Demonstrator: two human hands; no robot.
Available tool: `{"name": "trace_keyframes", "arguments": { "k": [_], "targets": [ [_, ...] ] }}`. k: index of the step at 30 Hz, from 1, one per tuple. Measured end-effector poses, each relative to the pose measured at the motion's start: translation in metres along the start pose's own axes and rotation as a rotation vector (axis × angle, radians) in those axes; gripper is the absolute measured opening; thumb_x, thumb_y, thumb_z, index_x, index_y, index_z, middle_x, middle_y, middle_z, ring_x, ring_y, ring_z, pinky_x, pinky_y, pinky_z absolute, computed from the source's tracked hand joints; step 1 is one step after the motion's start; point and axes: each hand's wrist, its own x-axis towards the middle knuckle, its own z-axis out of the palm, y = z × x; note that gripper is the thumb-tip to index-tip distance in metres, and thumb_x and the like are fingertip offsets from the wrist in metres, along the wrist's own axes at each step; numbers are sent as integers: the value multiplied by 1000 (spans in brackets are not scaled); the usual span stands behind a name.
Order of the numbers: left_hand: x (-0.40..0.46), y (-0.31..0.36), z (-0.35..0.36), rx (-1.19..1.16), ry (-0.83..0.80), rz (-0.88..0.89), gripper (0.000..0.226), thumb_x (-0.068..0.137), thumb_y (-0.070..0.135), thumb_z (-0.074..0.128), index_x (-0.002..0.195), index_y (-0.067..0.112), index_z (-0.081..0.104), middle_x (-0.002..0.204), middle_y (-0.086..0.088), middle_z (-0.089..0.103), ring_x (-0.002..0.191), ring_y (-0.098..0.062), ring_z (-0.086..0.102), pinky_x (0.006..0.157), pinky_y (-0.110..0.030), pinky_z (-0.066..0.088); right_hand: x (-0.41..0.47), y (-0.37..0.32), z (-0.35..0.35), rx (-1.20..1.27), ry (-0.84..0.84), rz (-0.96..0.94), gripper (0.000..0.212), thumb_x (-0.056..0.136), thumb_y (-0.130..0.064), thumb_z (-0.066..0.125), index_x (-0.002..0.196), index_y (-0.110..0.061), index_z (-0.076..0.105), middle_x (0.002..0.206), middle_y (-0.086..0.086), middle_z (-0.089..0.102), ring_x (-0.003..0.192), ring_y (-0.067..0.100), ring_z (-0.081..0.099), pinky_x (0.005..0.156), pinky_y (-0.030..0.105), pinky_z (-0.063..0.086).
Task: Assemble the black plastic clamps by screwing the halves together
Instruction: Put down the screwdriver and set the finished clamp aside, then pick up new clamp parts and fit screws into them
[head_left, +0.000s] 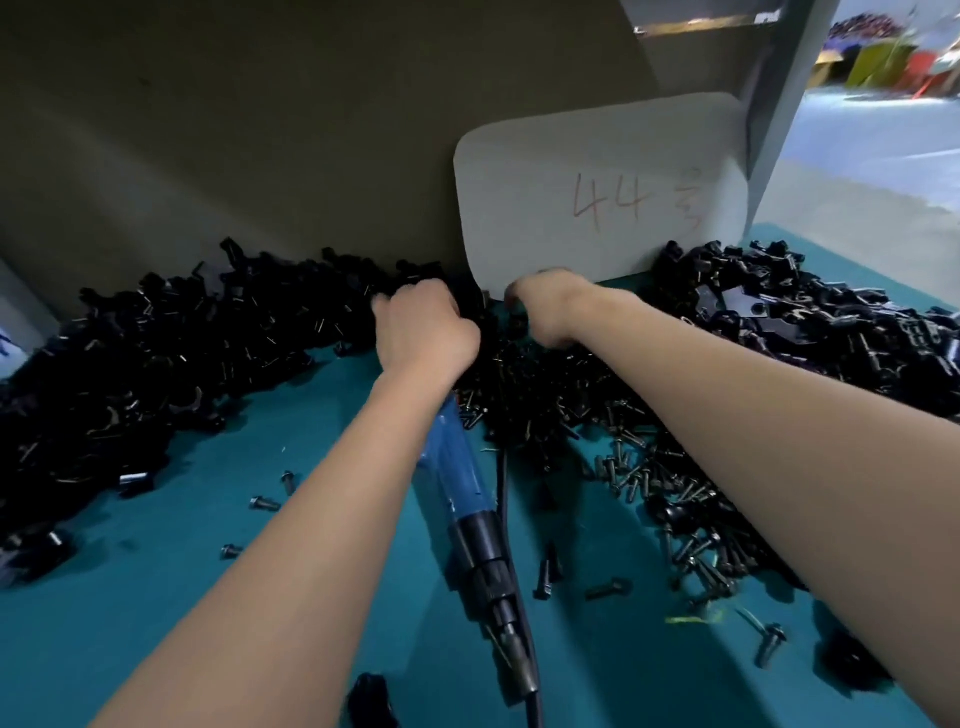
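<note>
the left hand (423, 325) is reaching into the middle of the frame with its fingers curled down into the edge of a heap of black plastic clamp parts (156, 358); whether it is pinching a piece cannot be told, since the fingertips are hidden behind the knuckles. the right hand (550, 306) is lying just beside it to the right, fingers bent under and out of sight among dark pieces, so its grip cannot be told either. both bare forearms are stretching up from the lower edge of the frame.

between the arms a power screwdriver (467, 499) is lying on the counter (156, 597), its body a smooth blue cylinder narrowing into a black ribbed collar and a thin metal tip toward the bottom of the frame, with a black cable (503, 483) running along its right side.

the counter is showing a flat teal surface. the clamp parts on the left are forming a long, jagged, glossy black mound running toward the left edge. a second pile of clamp halves (810, 312), flatter and more angular, is sitting at the right. below the right hand a spread of small dark metal screws (660, 483) with round flanged heads is scattering toward the lower right, and a few loose ones are lying in the lower middle.

behind the hands a pale card with rounded corners (597, 192) is standing upright, marked "44" in faint red.
</note>
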Motion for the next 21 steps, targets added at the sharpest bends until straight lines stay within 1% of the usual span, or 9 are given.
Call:
{"name": "trace_keyframes", "arguments": {
  "k": [2,5,8,10,14,16,18,20,21],
  "targets": [
    [16,3,10,130,-77,76,38,85,8,54,118,17,69,123,-12,65,121,-36,49,104,-37,39,13,-4,15,-60,-64,-21,44,95,-5,60,138,-5,56,143,18,58,131,34,58,108,37,46],
    [35,8,28,288,-167,190,39,93,13,55,131,15,63,133,-14,58,129,-37,43,101,-40,45,25,-3,26,-74,-66,-21,32,98,-7,59,130,-2,60,136,20,61,126,36,59,103,37,47],
    [41,11,40,300,-175,195,29,93,7,56,120,12,66,123,-13,63,118,-34,57,85,-39,50,29,-2,28,-80,6,36,33,96,-7,60,129,-2,59,132,21,62,122,36,61,98,38,51],
    [40,11,42,275,-117,201,25,90,0,58,112,10,65,115,-14,64,107,-34,63,74,-37,46,28,-3,26,-72,30,105,34,96,-9,61,129,-3,57,131,20,61,122,36,60,94,38,51],
    [37,7,40,127,-3,219,15,95,3,59,109,8,62,107,-13,63,98,-31,62,71,-37,46,23,4,11,-12,188,180,24,101,-13,51,122,-1,57,126,25,59,117,39,57,89,40,49],
    [36,5,32,-106,120,149,6,101,11,56,105,9,61,100,-5,64,91,-24,60,73,-34,44,19,8,3,169,246,203,20,104,-12,48,114,1,58,114,22,60,100,36,59,77,35,47],
    [27,2,18,-368,263,51,9,104,20,56,98,14,57,92,3,60,88,-19,58,72,-27,38,6,4,-3,603,260,223,23,107,-16,44,109,1,61,97,18,58,74,28,56,60,31,46],
    [13,-4,3,-665,327,-41,11,105,24,55,98,15,56,89,6,59,90,-20,62,75,-26,47,-16,-6,-5,1082,277,232,26,111,-25,41,105,-5,57,88,14,54,61,22,48,47,26,42],
    [2,-8,-5,-831,314,-94,13,106,25,54,98,14,56,90,5,59,89,-19,63,77,-32,55,-30,-11,-4,1215,276,228,26,112,-28,40,107,-6,54,84,11,52,58,19,46,43,24,40]
  ]
}}
